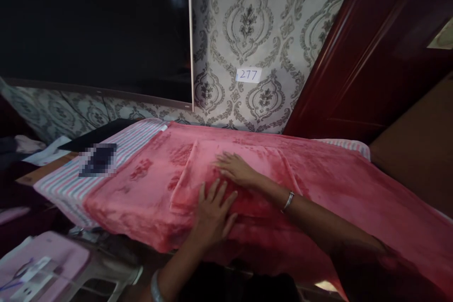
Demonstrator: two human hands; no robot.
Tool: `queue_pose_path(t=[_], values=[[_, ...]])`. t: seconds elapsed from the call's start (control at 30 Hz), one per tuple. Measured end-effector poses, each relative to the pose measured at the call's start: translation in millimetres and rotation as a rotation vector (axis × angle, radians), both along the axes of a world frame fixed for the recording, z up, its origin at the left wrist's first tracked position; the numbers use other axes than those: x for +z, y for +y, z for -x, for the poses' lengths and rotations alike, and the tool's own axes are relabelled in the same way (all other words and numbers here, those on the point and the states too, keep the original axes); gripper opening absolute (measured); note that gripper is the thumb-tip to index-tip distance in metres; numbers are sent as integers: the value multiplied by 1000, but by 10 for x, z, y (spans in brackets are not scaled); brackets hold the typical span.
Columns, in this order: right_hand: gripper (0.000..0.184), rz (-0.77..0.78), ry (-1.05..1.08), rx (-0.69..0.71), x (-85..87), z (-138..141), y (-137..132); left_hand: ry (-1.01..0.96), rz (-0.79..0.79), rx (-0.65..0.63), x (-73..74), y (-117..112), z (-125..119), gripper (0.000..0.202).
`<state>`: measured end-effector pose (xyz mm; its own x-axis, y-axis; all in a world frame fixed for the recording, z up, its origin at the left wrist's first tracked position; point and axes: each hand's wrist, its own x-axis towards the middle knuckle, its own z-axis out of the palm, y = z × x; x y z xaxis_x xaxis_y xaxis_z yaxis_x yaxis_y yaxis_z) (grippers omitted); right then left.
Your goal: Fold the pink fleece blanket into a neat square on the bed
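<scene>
A folded pink plush cloth (262,155), rectangular and soft, lies on a larger pink blanket (141,207) spread over the table. My right hand (237,170) rests flat on top of the folded cloth, fingers pointing left. Nearer to me, my left hand (213,212) lies with spread fingers at the front edge of the same cloth. Neither hand grips anything. Parts of the folded cloth are hidden beneath my hands and right forearm.
A striped cloth (71,188) shows at the table's left end, with a dark pixelated object (98,160) on it. A large dark screen (95,28) hangs behind. A pink stool (60,255) stands front left; a dark red door frame (339,66) is right.
</scene>
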<state>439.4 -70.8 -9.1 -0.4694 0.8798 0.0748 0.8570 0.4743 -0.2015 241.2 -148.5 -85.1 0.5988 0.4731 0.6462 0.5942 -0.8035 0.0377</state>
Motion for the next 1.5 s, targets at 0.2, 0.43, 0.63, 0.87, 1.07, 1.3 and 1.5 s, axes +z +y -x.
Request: queue_pose_path(t=[0.2, 0.43, 0.63, 0.87, 1.07, 1.3, 1.5], values=[[62, -10, -152, 70, -185, 162, 130, 17, -14, 38, -210, -21, 144, 71], [66, 74, -128, -145, -163, 151, 957, 20, 22, 33, -157, -63, 145, 71], [64, 118, -11, -245, -269, 126, 1328, -7, 27, 25, -224, -51, 115, 76], [62, 73, 0, -246, -350, 120, 1326, -20, 28, 31, -286, -36, 107, 77], [63, 59, -64, -321, -115, 260, 1181, 50, 61, 53, -177, -101, 155, 79], [51, -38, -10, 103, -27, 569, 501, -36, 30, 138, 60, 15, 370, 56], [56, 21, -124, 200, -158, 681, 410, -31, -22, 234, -264, 81, 481, 73]])
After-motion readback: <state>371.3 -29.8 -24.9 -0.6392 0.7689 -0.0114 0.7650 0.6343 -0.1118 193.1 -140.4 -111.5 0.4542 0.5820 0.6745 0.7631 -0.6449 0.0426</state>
